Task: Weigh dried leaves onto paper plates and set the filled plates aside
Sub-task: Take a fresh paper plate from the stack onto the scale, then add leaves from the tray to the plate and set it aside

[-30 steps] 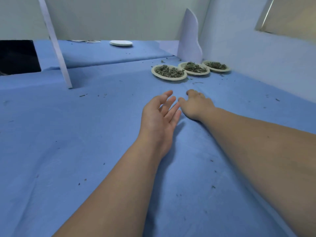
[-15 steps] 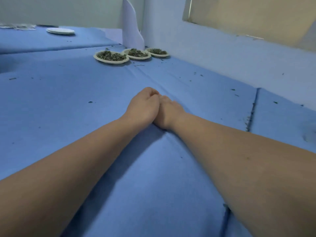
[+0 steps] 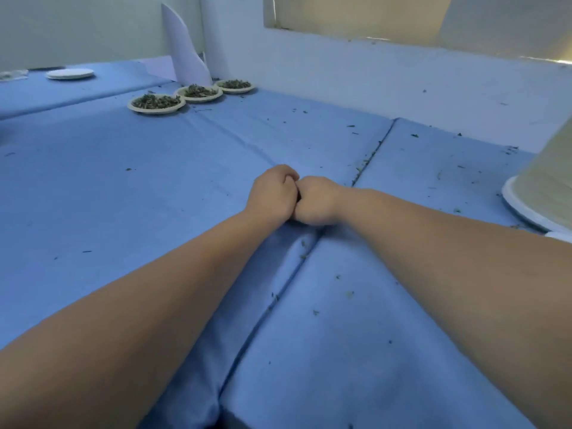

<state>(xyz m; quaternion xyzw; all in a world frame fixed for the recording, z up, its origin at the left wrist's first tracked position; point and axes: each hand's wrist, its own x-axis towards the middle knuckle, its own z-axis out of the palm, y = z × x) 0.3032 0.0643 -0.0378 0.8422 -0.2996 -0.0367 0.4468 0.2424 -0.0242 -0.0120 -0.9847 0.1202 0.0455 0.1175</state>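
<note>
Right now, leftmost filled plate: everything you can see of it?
A round, shallow, white paper plate, sitting flat on the blue cloth at the left end of a row of three. A low heap of dark green dried leaves fills it, rim bare. Its right edge meets the middle plate; touching or overlapping, cannot tell. Nothing else touches it.

The light is soft, cool and rather dim, with a warm glow in the beige recess (image 3: 356, 13) top right. A faint shadow lies under the right hand (image 3: 312, 202) on the tabletop (image 3: 123, 196). The edges bend and blur.
</note>
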